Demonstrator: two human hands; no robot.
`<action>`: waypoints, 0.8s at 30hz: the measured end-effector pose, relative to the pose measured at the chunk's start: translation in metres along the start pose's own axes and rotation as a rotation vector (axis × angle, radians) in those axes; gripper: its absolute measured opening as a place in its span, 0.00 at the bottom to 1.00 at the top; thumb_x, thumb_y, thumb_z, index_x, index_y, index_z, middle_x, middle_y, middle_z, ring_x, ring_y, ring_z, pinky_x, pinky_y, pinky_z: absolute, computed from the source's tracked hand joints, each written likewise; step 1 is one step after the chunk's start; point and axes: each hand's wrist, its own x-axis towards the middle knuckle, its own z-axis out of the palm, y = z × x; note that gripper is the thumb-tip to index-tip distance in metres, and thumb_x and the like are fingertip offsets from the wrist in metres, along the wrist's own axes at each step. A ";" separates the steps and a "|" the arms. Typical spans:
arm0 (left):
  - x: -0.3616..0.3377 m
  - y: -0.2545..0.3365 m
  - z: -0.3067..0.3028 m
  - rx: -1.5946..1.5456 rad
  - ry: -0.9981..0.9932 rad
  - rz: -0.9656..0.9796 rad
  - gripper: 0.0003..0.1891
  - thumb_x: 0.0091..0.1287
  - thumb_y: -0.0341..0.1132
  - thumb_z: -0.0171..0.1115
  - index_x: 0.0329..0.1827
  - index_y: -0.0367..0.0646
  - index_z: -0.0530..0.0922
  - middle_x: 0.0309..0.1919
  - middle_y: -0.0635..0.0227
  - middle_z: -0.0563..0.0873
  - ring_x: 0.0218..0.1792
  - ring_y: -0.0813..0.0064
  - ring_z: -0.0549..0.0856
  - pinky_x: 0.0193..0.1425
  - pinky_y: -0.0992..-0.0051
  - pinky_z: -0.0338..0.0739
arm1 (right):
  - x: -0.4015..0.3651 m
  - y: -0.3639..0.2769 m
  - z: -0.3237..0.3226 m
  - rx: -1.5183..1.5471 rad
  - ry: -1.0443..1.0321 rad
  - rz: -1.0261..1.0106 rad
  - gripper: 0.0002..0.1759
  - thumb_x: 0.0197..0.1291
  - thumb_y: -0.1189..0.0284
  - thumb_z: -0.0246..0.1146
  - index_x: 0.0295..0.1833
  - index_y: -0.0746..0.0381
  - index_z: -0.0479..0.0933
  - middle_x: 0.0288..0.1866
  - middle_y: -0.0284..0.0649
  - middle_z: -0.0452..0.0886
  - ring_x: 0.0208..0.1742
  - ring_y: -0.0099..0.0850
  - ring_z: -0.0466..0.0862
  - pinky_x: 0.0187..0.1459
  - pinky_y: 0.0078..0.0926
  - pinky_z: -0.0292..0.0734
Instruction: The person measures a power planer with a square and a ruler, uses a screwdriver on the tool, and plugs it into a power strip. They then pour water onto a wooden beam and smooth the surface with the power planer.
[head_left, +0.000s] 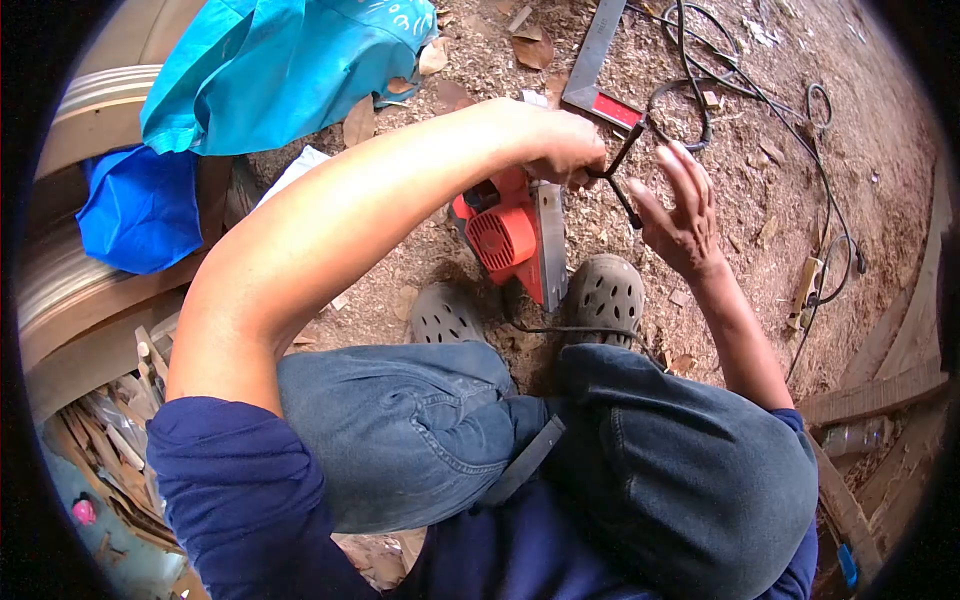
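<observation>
My left hand (565, 148) is closed on a black three-armed wrench (620, 165), over the upper end of a red power planer (500, 235). The planer rests on the ground between my feet, its long metal face turned to the right. Whether the wrench touches the planer is hidden by my fingers. Just right of the wrench, my right hand (685, 210) is open, thumb and fingers apart, holding nothing.
A metal square (597, 60) with a red-faced stock lies beyond my hands. Black cable (770, 95) loops at upper right. Teal cloth (290, 70) and a blue bag (140, 210) lie left beside curved wood (75, 300). A small wooden tool (805, 290) is at right.
</observation>
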 end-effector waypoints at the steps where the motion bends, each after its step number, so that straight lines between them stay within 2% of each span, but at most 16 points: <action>1: 0.000 0.000 -0.001 -0.001 -0.015 -0.004 0.07 0.67 0.34 0.70 0.45 0.47 0.89 0.38 0.57 0.92 0.42 0.53 0.90 0.46 0.56 0.83 | 0.005 -0.002 -0.004 0.002 -0.001 -0.001 0.29 0.63 0.68 0.73 0.71 0.46 0.78 0.74 0.39 0.76 0.76 0.40 0.75 0.72 0.44 0.73; 3: 0.001 -0.005 0.003 -0.033 -0.001 0.042 0.09 0.67 0.34 0.69 0.47 0.46 0.88 0.38 0.56 0.92 0.42 0.52 0.90 0.47 0.55 0.83 | 0.015 -0.005 -0.009 -0.084 -0.260 0.023 0.26 0.65 0.64 0.72 0.69 0.44 0.80 0.73 0.35 0.77 0.77 0.38 0.73 0.71 0.42 0.73; 4: 0.001 -0.008 0.005 -0.063 0.013 0.089 0.11 0.66 0.34 0.69 0.50 0.45 0.88 0.39 0.55 0.92 0.43 0.50 0.90 0.48 0.54 0.84 | 0.023 -0.005 -0.012 -0.068 -0.284 0.030 0.16 0.67 0.62 0.70 0.59 0.49 0.84 0.63 0.33 0.83 0.72 0.34 0.78 0.66 0.39 0.76; 5: -0.003 -0.004 0.002 -0.065 0.014 0.089 0.11 0.66 0.34 0.69 0.50 0.45 0.88 0.39 0.55 0.92 0.43 0.50 0.90 0.48 0.54 0.84 | 0.027 -0.005 -0.012 -0.067 -0.286 0.029 0.16 0.67 0.62 0.70 0.59 0.49 0.84 0.63 0.33 0.83 0.72 0.34 0.78 0.66 0.39 0.76; 7: -0.009 0.004 -0.004 0.009 0.051 0.031 0.12 0.69 0.39 0.70 0.52 0.46 0.88 0.38 0.53 0.91 0.42 0.49 0.90 0.48 0.53 0.84 | 0.032 -0.006 -0.010 0.150 -0.572 0.220 0.09 0.69 0.61 0.70 0.44 0.55 0.84 0.48 0.36 0.86 0.55 0.35 0.86 0.52 0.39 0.81; 8: -0.008 0.003 0.000 0.008 0.052 0.031 0.12 0.69 0.39 0.70 0.52 0.46 0.88 0.38 0.53 0.91 0.42 0.49 0.90 0.48 0.53 0.84 | 0.038 -0.017 -0.008 0.250 -0.520 0.416 0.15 0.71 0.61 0.68 0.34 0.59 0.79 0.34 0.39 0.83 0.37 0.39 0.86 0.37 0.42 0.81; 9: -0.007 0.003 0.004 -0.015 0.107 0.031 0.10 0.68 0.38 0.69 0.47 0.45 0.88 0.36 0.53 0.91 0.40 0.49 0.89 0.47 0.54 0.83 | 0.041 -0.020 -0.006 0.308 -0.534 0.524 0.16 0.73 0.61 0.66 0.34 0.59 0.80 0.32 0.42 0.83 0.32 0.43 0.86 0.31 0.43 0.79; 11: -0.008 0.004 0.008 -0.043 0.160 0.026 0.08 0.67 0.37 0.68 0.43 0.43 0.88 0.33 0.53 0.90 0.39 0.49 0.89 0.45 0.54 0.82 | 0.048 -0.024 -0.016 0.201 -0.593 0.603 0.11 0.71 0.64 0.68 0.37 0.59 0.81 0.36 0.41 0.86 0.36 0.41 0.88 0.34 0.41 0.82; 13: -0.006 0.009 0.001 0.021 0.077 -0.022 0.07 0.66 0.36 0.68 0.40 0.42 0.87 0.33 0.53 0.89 0.39 0.50 0.89 0.44 0.54 0.82 | 0.040 -0.016 -0.015 0.185 -0.185 0.390 0.06 0.69 0.71 0.68 0.49 0.58 0.83 0.46 0.41 0.87 0.45 0.41 0.89 0.44 0.40 0.85; 14: -0.006 0.008 -0.002 0.021 0.029 -0.054 0.07 0.67 0.35 0.67 0.40 0.41 0.86 0.33 0.52 0.89 0.40 0.49 0.90 0.45 0.52 0.82 | 0.038 -0.008 -0.018 0.132 -0.156 0.272 0.20 0.66 0.76 0.68 0.63 0.56 0.80 0.58 0.42 0.84 0.55 0.42 0.86 0.55 0.40 0.85; 15: -0.007 0.009 -0.003 0.019 0.034 -0.057 0.07 0.67 0.35 0.67 0.40 0.41 0.86 0.33 0.52 0.89 0.40 0.49 0.90 0.45 0.52 0.82 | 0.030 0.002 -0.019 0.117 -0.216 0.194 0.27 0.66 0.76 0.67 0.71 0.55 0.76 0.67 0.42 0.80 0.64 0.44 0.82 0.65 0.42 0.80; 19: -0.007 0.016 -0.010 0.072 -0.075 -0.077 0.08 0.67 0.33 0.65 0.45 0.42 0.86 0.37 0.51 0.91 0.42 0.48 0.90 0.47 0.51 0.83 | 0.009 0.003 -0.006 0.091 -0.247 0.165 0.29 0.65 0.75 0.69 0.72 0.53 0.75 0.72 0.42 0.77 0.72 0.43 0.78 0.72 0.43 0.73; 21: -0.008 0.019 -0.013 0.090 -0.099 -0.108 0.08 0.68 0.33 0.65 0.46 0.42 0.86 0.39 0.51 0.91 0.42 0.48 0.90 0.48 0.50 0.83 | 0.003 0.001 0.007 0.152 -0.004 0.163 0.33 0.65 0.72 0.71 0.75 0.48 0.74 0.75 0.42 0.74 0.74 0.43 0.75 0.72 0.44 0.72; 22: -0.009 0.020 -0.016 0.102 -0.105 -0.097 0.09 0.68 0.34 0.65 0.47 0.43 0.86 0.40 0.52 0.91 0.43 0.48 0.90 0.47 0.50 0.83 | -0.002 0.009 0.013 0.042 0.049 0.013 0.33 0.64 0.69 0.72 0.74 0.44 0.75 0.78 0.39 0.72 0.76 0.42 0.73 0.72 0.43 0.72; 23: -0.010 0.020 -0.017 0.113 -0.110 -0.087 0.09 0.69 0.35 0.64 0.47 0.43 0.87 0.40 0.52 0.91 0.43 0.48 0.90 0.47 0.50 0.83 | 0.003 0.005 0.009 0.043 0.050 0.014 0.33 0.64 0.69 0.72 0.74 0.44 0.75 0.78 0.39 0.72 0.76 0.42 0.73 0.72 0.43 0.72; 24: -0.008 0.017 -0.013 0.113 -0.111 -0.089 0.09 0.69 0.35 0.64 0.47 0.43 0.87 0.40 0.52 0.91 0.43 0.48 0.90 0.47 0.50 0.83 | 0.013 -0.001 0.002 -0.063 -0.087 -0.005 0.32 0.62 0.69 0.73 0.72 0.43 0.77 0.77 0.37 0.72 0.77 0.42 0.72 0.72 0.43 0.72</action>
